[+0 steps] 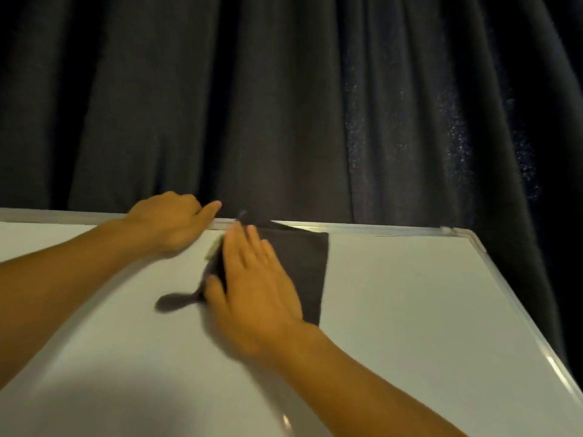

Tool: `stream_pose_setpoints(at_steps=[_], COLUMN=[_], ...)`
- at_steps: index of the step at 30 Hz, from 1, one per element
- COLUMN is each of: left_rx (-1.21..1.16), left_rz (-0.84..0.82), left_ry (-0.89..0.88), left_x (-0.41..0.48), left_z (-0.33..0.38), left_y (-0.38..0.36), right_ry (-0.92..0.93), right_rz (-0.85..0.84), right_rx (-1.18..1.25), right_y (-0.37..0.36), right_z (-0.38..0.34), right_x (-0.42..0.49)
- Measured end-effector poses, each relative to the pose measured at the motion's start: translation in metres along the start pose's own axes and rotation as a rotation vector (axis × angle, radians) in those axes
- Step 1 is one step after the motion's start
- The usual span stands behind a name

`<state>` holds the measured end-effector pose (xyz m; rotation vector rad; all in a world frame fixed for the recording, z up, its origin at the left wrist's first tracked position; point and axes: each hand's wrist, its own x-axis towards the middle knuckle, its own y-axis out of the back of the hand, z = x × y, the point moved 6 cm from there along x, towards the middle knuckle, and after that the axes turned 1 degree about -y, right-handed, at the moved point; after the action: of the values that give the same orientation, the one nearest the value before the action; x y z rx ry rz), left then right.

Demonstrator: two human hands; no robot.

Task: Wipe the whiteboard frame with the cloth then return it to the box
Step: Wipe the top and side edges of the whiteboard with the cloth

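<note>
Whiteboard (394, 310) fills the lower half of the head view, lying flat, its silver frame (362, 229) running along the far edge and down the side at 3 o'clock. Behind it, from 9 through 12 to 3 o'clock, hangs a dark curtain (284, 105). The dark cloth (303, 263) lies folded flat on the white surface just below centre, its far end touching the far rail of the frame. The right hand (252, 285) presses on the cloth's near-left part, palm down with fingers spread flat and not curled; it is blurred. At 10 o'clock from it, the left hand (170, 222) rests loosely curled on the far rail, forefinger pointing along it, gripping nothing. The box is out of sight.
</note>
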<state>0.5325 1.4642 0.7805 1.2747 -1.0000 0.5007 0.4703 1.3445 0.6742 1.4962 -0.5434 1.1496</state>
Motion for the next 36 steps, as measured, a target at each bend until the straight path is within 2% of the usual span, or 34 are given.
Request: stream_pose_setpoints(at_steps=[2,3,4,5,6,9,10,11,12,13,15,16,17,18,19,21,22,23,24,27,28,29,30,31,33,34,35,36], left_rx=[0.000,0.009,0.017,0.031,0.047,0.042,0.041,0.048,0.049,0.035,0.010,0.011,0.021,0.040,0.062,0.096,0.096,0.086,0.071,0.117,0.138,0.147,0.138,0.110,0.039,0.016,0.013,0.019], left_rz=[-0.026,-0.007,0.037,0.092,0.137,0.175,0.189,0.206,0.222,0.237,0.253,0.276,0.300,0.314,0.323,0.316,0.318,0.327,0.333,0.354,0.358,0.363,0.362,0.367,0.387,0.396,0.401,0.403], left_ry=[-0.027,-0.055,-0.079,-0.094,-0.098,-0.068,-0.051,-0.037,-0.019,-0.002,0.012,0.000,-0.013,-0.027,-0.033,-0.029,-0.012,0.011,0.028,-0.014,-0.019,-0.022,-0.024,-0.025,-0.010,-0.003,0.010,0.024], left_x=[0.003,0.003,0.001,-0.002,-0.004,-0.008,-0.007,-0.006,-0.005,-0.004,-0.004,-0.003,-0.003,-0.003,-0.004,-0.006,-0.005,-0.004,-0.004,-0.003,-0.002,-0.002,-0.002,-0.003,-0.005,-0.005,-0.005,-0.004], left_z=[-0.012,-0.011,-0.010,-0.009,-0.008,-0.001,0.003,0.007,0.010,0.011,0.010,0.009,0.007,0.004,0.001,0.001,0.003,0.004,0.006,0.010,0.008,0.005,0.002,-0.001,-0.003,-0.001,0.001,0.003], left_y=[-0.001,-0.002,-0.002,-0.001,0.000,-0.001,0.000,0.000,0.000,0.000,-0.001,0.000,0.000,0.000,-0.001,-0.006,-0.007,-0.006,-0.005,-0.004,-0.003,-0.003,-0.004,-0.006,-0.007,-0.007,-0.007,-0.007], right_ry=[0.278,0.387,0.435,0.400,0.228,-0.706,-0.826,-0.792,-0.614,-0.315,0.347,0.559,0.654,0.591,0.381,-0.306,-0.560,-0.635,-0.526,0.226,0.371,0.437,0.409,0.241,-0.357,-0.580,-0.654,-0.580], right_rz=[-0.067,-0.080,-0.082,-0.062,-0.039,0.144,0.204,0.243,0.237,0.165,-0.088,-0.153,-0.135,-0.053,0.018,0.071,0.062,0.058,0.073,0.038,0.006,-0.018,0.024,0.020,-0.014,-0.006,-0.016,-0.009], right_rx=[-0.022,-0.077,-0.165,-0.246,-0.296,-0.177,-0.119,-0.067,-0.047,-0.026,-0.082,-0.120,-0.176,-0.243,-0.315,-0.393,-0.323,-0.260,-0.258,-0.235,-0.249,-0.302,-0.370,-0.405,-0.345,-0.274,-0.239,-0.259], right_y=[-0.026,-0.022,-0.011,0.005,0.027,0.103,0.110,0.100,0.079,0.049,-0.007,-0.020,-0.015,0.004,0.028,0.087,0.102,0.099,0.081,-0.014,-0.024,-0.017,0.002,0.029,0.087,0.105,0.108,0.096], right_z=[-0.044,-0.041,-0.024,0.004,0.045,0.167,0.173,0.158,0.128,0.086,-0.004,-0.022,-0.015,0.010,0.045,0.134,0.159,0.161,0.142,0.023,0.003,0.006,0.030,0.067,0.155,0.179,0.182,0.167], right_x=[-0.008,-0.010,-0.008,-0.002,0.006,-0.002,-0.009,-0.012,-0.008,-0.005,-0.025,-0.037,-0.033,-0.017,0.002,0.021,0.021,0.023,0.027,0.007,-0.006,-0.005,0.004,0.015,0.024,0.021,0.018,0.019])
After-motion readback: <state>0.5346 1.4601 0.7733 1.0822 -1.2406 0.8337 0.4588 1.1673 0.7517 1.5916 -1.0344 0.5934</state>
